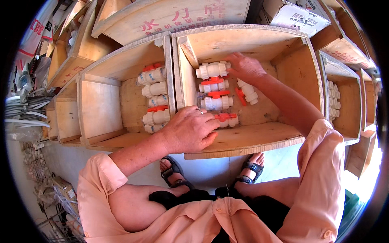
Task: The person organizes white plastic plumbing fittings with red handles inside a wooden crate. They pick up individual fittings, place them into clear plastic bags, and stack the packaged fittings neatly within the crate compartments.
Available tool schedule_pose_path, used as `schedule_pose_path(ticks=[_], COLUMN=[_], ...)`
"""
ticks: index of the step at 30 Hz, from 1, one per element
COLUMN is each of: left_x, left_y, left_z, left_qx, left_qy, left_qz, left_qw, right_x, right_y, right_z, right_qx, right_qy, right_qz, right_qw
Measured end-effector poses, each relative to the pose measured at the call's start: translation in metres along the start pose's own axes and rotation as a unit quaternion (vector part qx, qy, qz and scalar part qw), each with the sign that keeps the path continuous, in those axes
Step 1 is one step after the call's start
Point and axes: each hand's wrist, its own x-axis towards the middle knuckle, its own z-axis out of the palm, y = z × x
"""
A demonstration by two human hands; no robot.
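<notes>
White plastic ball valves with red handles lie in the middle wooden box [259, 135], several of them in a column along its left side. At the far end of that column, my right hand [248, 69] has its fingers closed on the right end of a ball valve [211, 70]. Over the box's near left edge, my left hand [190, 127] is curled beside the nearest valve [227, 120]; the palm and some fingertips are hidden. To the right of the column, one valve [247, 92] lies at a slant, its red handle pointing left.
Another wooden box [101, 95] on the left holds more white valves and fittings. White fittings [334, 101] fill part of a box on the right. A wooden crate [170, 20] and a white carton [300, 18] stand behind. Grey tubing [26, 111] hangs far left.
</notes>
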Motion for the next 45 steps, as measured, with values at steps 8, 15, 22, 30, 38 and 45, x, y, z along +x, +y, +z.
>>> schedule_pose_path(ticks=[8, 15, 22, 30, 38, 45], left_x=[0.001, -0.002, -0.001, -0.002, 0.0, -0.001], left_y=[0.002, 0.001, 0.001, -0.002, 0.0, 0.0], left_z=[-0.002, -0.001, 0.0, 0.002, 0.0, 0.0], left_qx=[0.013, 0.018, 0.029, 0.025, 0.023, 0.025], left_qy=[-0.021, -0.018, -0.008, -0.013, -0.018, -0.016], left_qz=[-0.006, -0.011, -0.001, -0.004, -0.002, -0.002], left_qw=[1.0, 1.0, 1.0, 1.0, 1.0, 1.0], right_x=[-0.037, -0.027, -0.039, -0.054, -0.052, -0.049], right_y=[0.045, 0.047, 0.075, 0.028, -0.027, -0.017], right_z=[0.029, 0.039, 0.035, 0.029, 0.047, 0.052], right_qx=[-0.005, 0.064, 0.275, 0.53, 0.598, 0.502], right_qy=[-0.153, -0.203, -0.199, -0.222, -0.272, -0.3], right_qz=[0.13, 0.175, 0.255, 0.32, 0.369, 0.335], right_qw=[0.98, 0.961, 0.905, 0.753, 0.658, 0.739])
